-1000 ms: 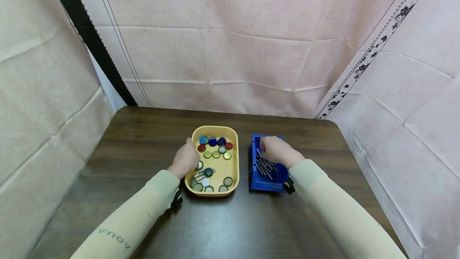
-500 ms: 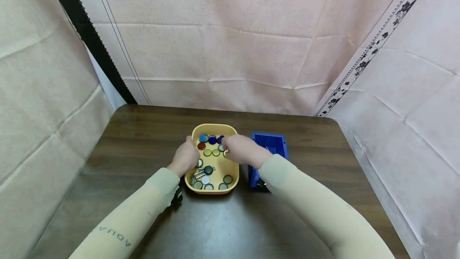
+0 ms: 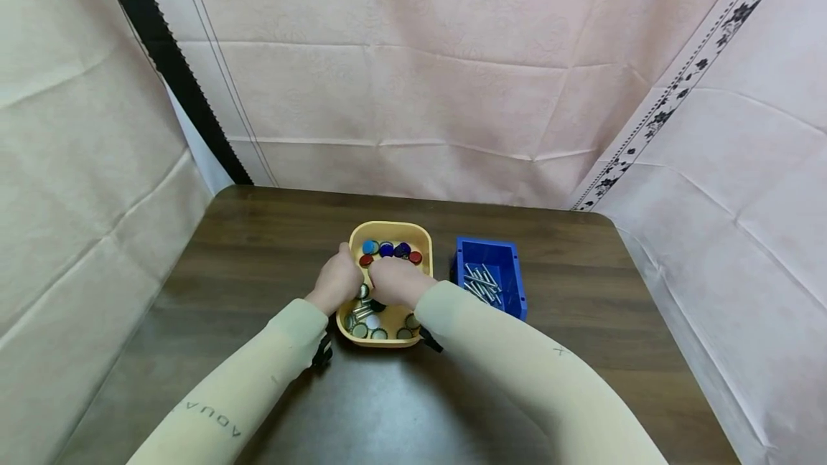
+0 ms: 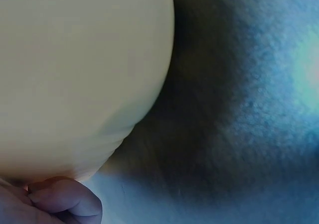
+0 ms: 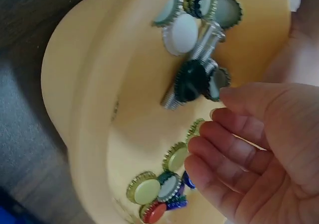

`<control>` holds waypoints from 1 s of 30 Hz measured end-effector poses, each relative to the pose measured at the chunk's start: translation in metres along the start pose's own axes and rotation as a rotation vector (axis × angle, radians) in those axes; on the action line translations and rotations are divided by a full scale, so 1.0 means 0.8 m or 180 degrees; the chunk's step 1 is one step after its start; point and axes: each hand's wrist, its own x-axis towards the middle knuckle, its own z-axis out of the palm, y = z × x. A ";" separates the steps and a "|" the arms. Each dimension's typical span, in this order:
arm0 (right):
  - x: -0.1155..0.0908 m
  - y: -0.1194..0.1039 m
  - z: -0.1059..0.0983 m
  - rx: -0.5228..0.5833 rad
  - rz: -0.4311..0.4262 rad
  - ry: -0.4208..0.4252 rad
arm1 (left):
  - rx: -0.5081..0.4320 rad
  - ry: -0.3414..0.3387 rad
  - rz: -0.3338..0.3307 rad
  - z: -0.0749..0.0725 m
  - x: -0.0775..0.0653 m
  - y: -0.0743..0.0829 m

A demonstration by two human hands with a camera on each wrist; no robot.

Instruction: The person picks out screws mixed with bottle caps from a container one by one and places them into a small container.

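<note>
My left hand (image 3: 339,280) grips the left rim of a yellow tray (image 3: 391,224); in the left wrist view its curled fingers (image 4: 70,200) show at the lower edge of a large pale rounded surface. My right hand (image 3: 399,282) is over the middle of the tray, its fingers loosely bent with nothing visible between them. Its thumb tip overlaps a silver bottle cap (image 5: 217,83) in the right wrist view. Silver bolts (image 5: 211,36) lie in the tray under a dark green bottle cap (image 5: 191,80). A white cap (image 5: 181,34) and several gold ones are around them.
To the tray's right stands a blue bin (image 3: 520,284) with several silver bolts (image 3: 482,283) inside. Red caps (image 3: 416,257) and blue caps (image 3: 386,249) sit at the tray's far end. The brown wooden table (image 3: 291,224) ends against hanging cloth (image 3: 400,106).
My right hand has come out of the blue bin and moved left over the tray, uncovering the bolts in the bin. My left hand stays at the tray's left rim.
</note>
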 end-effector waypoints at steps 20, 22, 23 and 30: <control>0.004 0.002 0.023 -0.0078 0.0117 0.0075 | 0.0035 0.0045 0.0050 0.003 -0.002 0.001; 0.003 0.004 0.023 -0.0064 0.0143 0.0054 | 0.0041 0.0042 0.0048 0.003 -0.003 0.001; 0.002 0.006 0.022 -0.0061 0.0150 0.0052 | 0.0035 0.0040 0.0034 0.003 -0.003 0.001; 0.000 0.023 0.021 -0.0064 0.0197 0.0070 | -0.0008 0.0014 -0.0009 0.003 -0.002 0.000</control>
